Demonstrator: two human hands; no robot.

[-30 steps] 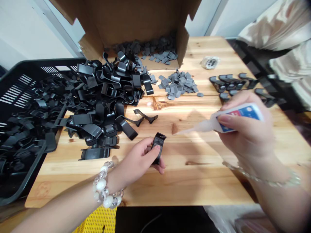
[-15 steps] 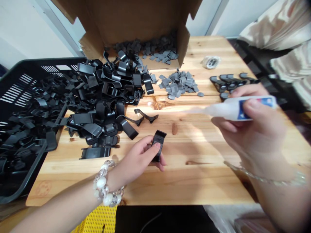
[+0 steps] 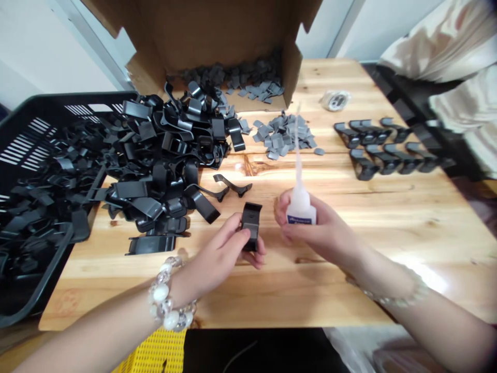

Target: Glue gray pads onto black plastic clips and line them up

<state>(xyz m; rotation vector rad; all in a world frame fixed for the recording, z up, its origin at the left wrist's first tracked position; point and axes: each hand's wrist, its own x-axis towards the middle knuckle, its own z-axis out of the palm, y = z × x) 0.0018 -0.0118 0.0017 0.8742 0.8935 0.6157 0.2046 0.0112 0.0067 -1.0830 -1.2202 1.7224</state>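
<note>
My left hand [image 3: 229, 241] is closed around a black plastic clip [image 3: 251, 215], held just above the wooden table near its front, thumb on top. My right hand [image 3: 314, 223] grips a white glue bottle [image 3: 301, 199] with a blue label. The bottle stands upright, its long thin nozzle pointing up and away from me, to the right of the clip and apart from it. Two loose clips [image 3: 233, 185] lie just beyond my left hand. Farther back is a heap of small grey pads [image 3: 285, 134].
A big pile of black clips [image 3: 171, 150] spreads from a black crate [image 3: 34, 290] on the left. An open cardboard box [image 3: 229, 31] with grey pads stands behind. Several clips [image 3: 388, 158] sit in rows at the right, near a tape roll [image 3: 336, 100].
My right hand has moved left toward the clip, and the glue bottle has swung from lying sideways to nozzle up. My left hand has barely moved, the clip turning slightly.
</note>
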